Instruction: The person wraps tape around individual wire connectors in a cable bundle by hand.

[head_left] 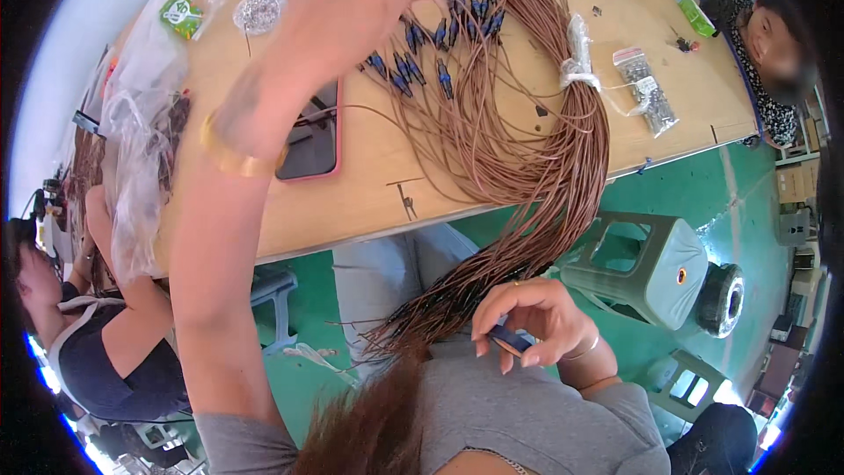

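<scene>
My left hand (374, 9) is stretched far over the table, its fingers bent together at the blue-black connectors (444, 77) on thin brown cables. What lies between those fingertips is hidden. Close to my body, my right hand (541, 321) is closed on a small dark blue tape roll (512, 339), with thumb and fingers curled round it. A thick bundle of brown cables (585, 136) loops across the table and hangs over its edge toward my lap. White plastic wrap (580, 70) ties the bundle. Dark cable ends (440, 308) lie by my right hand.
A phone (309, 145) with a pink edge lies under my left forearm. On the wooden table (369, 202) are a bag of small metal parts (646, 92), a green packet (181, 15) and clear plastic (145, 114). A stool (651, 264) stands right; people sit at both sides.
</scene>
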### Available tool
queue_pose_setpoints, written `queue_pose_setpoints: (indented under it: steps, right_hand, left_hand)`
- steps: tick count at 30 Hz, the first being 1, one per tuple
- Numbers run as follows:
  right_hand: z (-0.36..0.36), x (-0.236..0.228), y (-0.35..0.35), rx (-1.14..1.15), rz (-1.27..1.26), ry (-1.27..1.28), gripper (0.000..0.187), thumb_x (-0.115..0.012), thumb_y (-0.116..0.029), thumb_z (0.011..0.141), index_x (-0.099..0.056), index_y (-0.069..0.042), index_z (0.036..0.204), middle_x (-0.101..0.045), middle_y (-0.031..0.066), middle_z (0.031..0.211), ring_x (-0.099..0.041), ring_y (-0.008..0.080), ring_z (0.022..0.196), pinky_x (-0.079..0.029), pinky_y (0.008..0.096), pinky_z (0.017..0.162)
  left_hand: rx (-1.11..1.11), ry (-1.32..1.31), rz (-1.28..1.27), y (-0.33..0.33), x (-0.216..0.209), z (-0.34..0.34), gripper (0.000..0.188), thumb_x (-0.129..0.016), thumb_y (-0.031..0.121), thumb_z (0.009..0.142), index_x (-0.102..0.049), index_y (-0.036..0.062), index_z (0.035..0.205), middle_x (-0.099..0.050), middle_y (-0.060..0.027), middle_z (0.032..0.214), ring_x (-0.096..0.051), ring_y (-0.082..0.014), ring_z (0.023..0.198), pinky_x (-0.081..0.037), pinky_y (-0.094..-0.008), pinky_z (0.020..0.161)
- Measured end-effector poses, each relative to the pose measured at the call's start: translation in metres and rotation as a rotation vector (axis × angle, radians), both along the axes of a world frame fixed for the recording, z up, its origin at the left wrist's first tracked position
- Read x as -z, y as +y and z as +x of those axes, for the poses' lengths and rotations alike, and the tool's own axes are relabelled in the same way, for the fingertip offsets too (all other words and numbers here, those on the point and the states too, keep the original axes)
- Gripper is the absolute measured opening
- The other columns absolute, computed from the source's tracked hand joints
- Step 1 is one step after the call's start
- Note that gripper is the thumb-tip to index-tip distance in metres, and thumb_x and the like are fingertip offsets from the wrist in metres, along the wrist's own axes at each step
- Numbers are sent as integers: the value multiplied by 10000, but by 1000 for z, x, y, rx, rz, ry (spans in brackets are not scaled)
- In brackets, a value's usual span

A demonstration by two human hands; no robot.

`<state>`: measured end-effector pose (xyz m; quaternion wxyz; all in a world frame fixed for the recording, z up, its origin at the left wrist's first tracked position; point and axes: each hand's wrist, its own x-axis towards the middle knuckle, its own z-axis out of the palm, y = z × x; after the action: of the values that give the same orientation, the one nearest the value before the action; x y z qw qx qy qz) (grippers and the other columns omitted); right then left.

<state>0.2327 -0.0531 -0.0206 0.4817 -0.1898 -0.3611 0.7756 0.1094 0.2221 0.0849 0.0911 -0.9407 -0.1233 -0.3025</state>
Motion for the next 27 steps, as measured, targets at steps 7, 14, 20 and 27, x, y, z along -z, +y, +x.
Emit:
queue_pose_setpoints:
  steps: [7, 14, 20, 27]
  right_hand:
    - [-13, -2, 2, -56, -28, -5, 422, -692, -84, 643, -512, 97, 978, -489, 208, 987, -561, 293, 847, -547, 313, 558]
    - [-7, -2, 1, -25, -131, 41, 412, -675, -82, 644, -507, 107, 969, -488, 216, 972, -556, 292, 850, -549, 318, 561]
    - [-14, -6, 6, -50, -168, 114, 399, -660, -62, 658, -498, 97, 985, -493, 192, 966, -544, 256, 850, -544, 315, 572]
    - [-20, -10, 7, 297, -94, 276, 575, -665, -331, 699, -400, 9, 1080, -427, 229, 1114, -519, 368, 963, -504, 409, 758]
  left_hand:
    - [31, 33, -802, 49, 73, 16, 161, -598, 118, 750, -647, 117, 904, -632, -68, 852, -585, -182, 798, -443, -284, 731]
    - [268, 70, -422, 7, 37, 13, 224, -660, 112, 664, -630, 92, 885, -567, -64, 979, -520, -234, 920, -401, -305, 800]
    - [369, 378, -957, 13, 65, 21, 144, -679, 89, 624, -641, 66, 761, -599, -49, 749, -561, -187, 723, -427, -285, 658]
    - [26, 329, -799, -9, -11, -4, 284, -569, 89, 745, -506, 68, 1021, -546, -122, 962, -475, -258, 948, -387, -354, 809]
